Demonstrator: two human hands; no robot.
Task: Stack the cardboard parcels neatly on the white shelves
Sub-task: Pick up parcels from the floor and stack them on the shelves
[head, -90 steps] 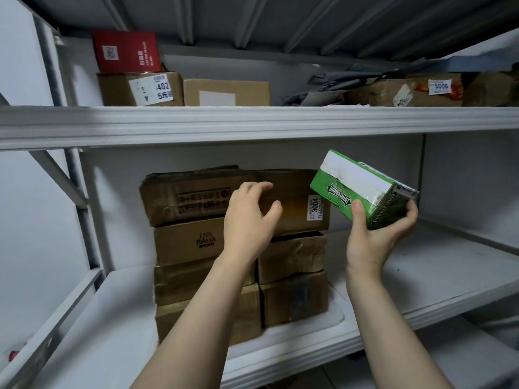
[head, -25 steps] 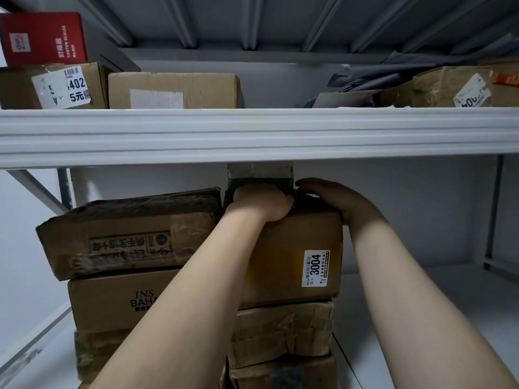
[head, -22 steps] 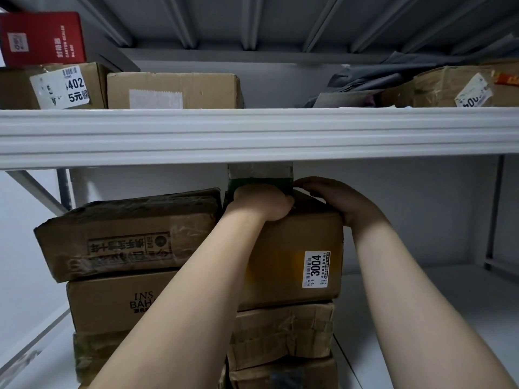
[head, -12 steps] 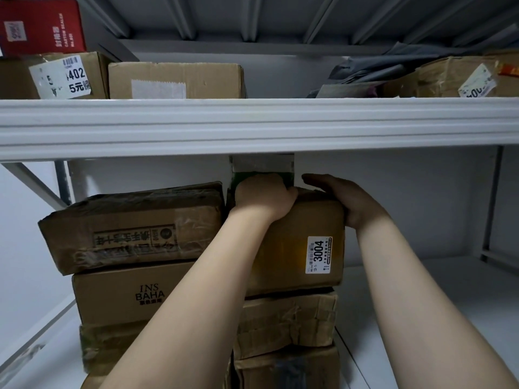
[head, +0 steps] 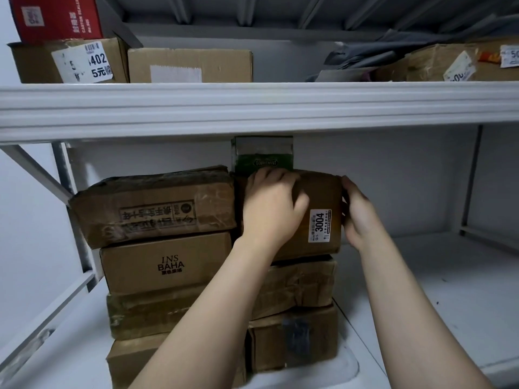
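Parcel labelled 3004 is seated on top of the right-hand stack on the lower white shelf, butted against the taped parcel that tops the left stack. Left hand is laid on its front, fingers curled over the top edge. Right hand is clamped on its right edge, thumb in front, fingers hidden round the side. Green Doublemint box is stood upright on it, just under the upper shelf.
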